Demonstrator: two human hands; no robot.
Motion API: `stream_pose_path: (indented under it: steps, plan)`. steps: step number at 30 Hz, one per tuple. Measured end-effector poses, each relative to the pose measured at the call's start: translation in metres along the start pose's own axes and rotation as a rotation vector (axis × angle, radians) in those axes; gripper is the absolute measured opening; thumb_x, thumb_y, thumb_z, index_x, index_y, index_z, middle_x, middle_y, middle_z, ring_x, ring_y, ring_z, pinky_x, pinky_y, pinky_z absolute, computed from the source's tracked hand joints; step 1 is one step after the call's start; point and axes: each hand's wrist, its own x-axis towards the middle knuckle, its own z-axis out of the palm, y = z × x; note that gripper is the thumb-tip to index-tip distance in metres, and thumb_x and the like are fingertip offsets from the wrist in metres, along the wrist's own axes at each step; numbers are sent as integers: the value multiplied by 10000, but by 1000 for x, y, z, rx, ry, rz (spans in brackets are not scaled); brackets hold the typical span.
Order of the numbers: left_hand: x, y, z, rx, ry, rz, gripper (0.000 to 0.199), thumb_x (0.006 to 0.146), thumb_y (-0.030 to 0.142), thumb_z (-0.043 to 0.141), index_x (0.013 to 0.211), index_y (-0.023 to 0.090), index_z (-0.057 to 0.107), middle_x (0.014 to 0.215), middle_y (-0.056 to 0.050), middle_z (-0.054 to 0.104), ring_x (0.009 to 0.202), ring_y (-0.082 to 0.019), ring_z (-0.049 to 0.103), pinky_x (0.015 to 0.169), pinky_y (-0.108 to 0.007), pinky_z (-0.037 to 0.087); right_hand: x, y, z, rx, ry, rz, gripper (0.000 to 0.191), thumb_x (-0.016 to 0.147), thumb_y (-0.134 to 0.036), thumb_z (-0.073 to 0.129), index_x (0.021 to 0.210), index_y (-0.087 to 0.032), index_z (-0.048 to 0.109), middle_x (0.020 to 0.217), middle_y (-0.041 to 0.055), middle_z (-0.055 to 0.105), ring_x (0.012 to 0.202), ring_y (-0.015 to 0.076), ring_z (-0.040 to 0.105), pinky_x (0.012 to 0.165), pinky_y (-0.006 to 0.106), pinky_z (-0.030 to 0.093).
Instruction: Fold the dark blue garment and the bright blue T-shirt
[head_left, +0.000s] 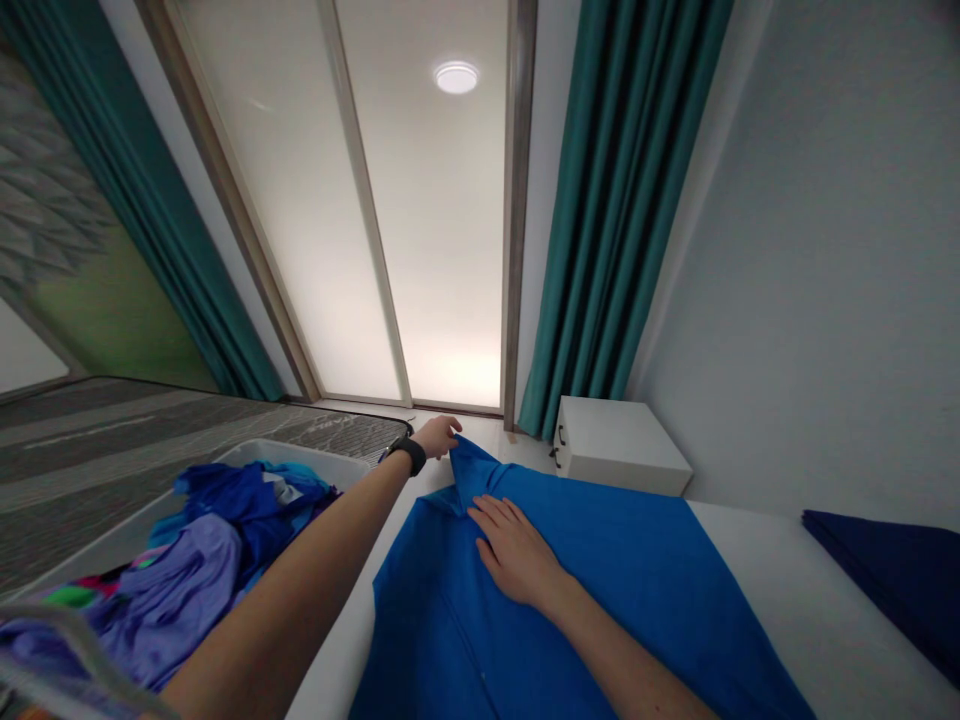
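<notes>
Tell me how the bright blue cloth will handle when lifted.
The bright blue cloth will probably be floppy: it rises only to a soft peak at the left hand. It looks thin, so likely light for its spread. Folds near the right hand suggest it may bunch easily.

Teal curtains (pixel 622 220) hung on both sides of pale doors (pixel 450 250).
A round light (pixel 456 77) showed on the right-hand door, a low white cabinet (pixel 626 437) with dark handles (pixel 561 434) stood near the right curtain, and a grey striped surface (pixel 82 440) spread at left.
</notes>
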Motion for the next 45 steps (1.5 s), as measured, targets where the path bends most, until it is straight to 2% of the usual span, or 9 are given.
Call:
stream_pose_path:
  steps: [5, 9, 15, 22, 26, 31, 36, 40, 45]
  plan:
    - [4, 21, -18, -17, 136, 87, 327, 808, 45, 536, 1107, 127, 640, 972, -75, 690, 483, -86, 614, 439, -201, 497, 1, 1, -5, -34, 102, -19, 489, 944, -223, 403, 1431, -189, 434, 1475, 90, 445, 1367, 234, 366, 1162, 451, 248]
    - [7, 41, -31, -38, 278, 184, 249, 833, 47, 506, 1011, 136, 656, 950, -54, 675, 604, -102, 663, 592, -220, 542, 1, 4, -8, -48, 118, 18, 439, 939, -208, 421, 1370, -182, 507, 1394, 103, 523, 1305, 250, 430, 1147, 464, 253]
    - [-8, 69, -26, -62, 371, 329, 172, 813, 86, 548, 915, 156, 668, 932, -28, 625, 696, -111, 632, 682, -240, 526, 5, 16, -16, -27, 182, 160, 337, 925, -191, 443, 1212, -198, 620, 1168, 88, 645, 1110, 253, 545, 985, 418, 391]
    - [-56, 80, 12, -153, 279, 550, 137, 836, 195, 593, 907, 176, 709, 858, -14, 607, 677, -115, 536, 668, -250, 458, 13, 39, -31, 111, 433, 259, 225, 891, -202, 452, 1033, -203, 627, 992, 80, 639, 945, 236, 583, 845, 370, 436]
    - [-74, 79, 29, -261, 181, 500, 147, 827, 245, 617, 918, 174, 707, 772, 6, 611, 631, -109, 500, 592, -227, 403, 14, 45, -32, 191, 574, 312, 210, 863, -290, 504, 1038, -200, 577, 875, 44, 586, 823, 220, 567, 739, 340, 445]
    - [-81, 76, 39, -315, 87, 445, 165, 823, 276, 625, 914, 160, 700, 605, 45, 543, 558, -104, 460, 525, -218, 342, 14, 46, -33, 263, 607, 287, 276, 839, -285, 521, 1095, -191, 565, 806, 13, 519, 762, 202, 537, 675, 303, 422]
    - [-85, 75, 40, -306, 107, 555, 125, 827, 220, 603, 918, 172, 673, 781, 1, 618, 686, -128, 559, 652, -242, 452, 15, 45, -35, 186, 533, 211, 105, 847, -268, 510, 868, -212, 597, 750, 2, 493, 716, 189, 508, 663, 291, 382]
    - [-108, 75, 47, -203, 257, 636, 179, 898, 187, 482, 1015, 180, 617, 981, -53, 601, 798, -143, 592, 765, -278, 494, 14, 46, -39, 223, 565, 284, 143, 873, -309, 482, 807, -215, 567, 635, -29, 460, 613, 172, 478, 592, 271, 337]
    - [-132, 56, 65, 183, 49, 747, 281, 919, 276, 507, 1179, 219, 596, 1115, -75, 621, 1079, -222, 576, 965, -348, 459, 12, 45, -47, 365, 613, 371, 208, 890, -374, 450, 886, -217, 586, 552, -50, 456, 536, 174, 488, 542, 269, 323]
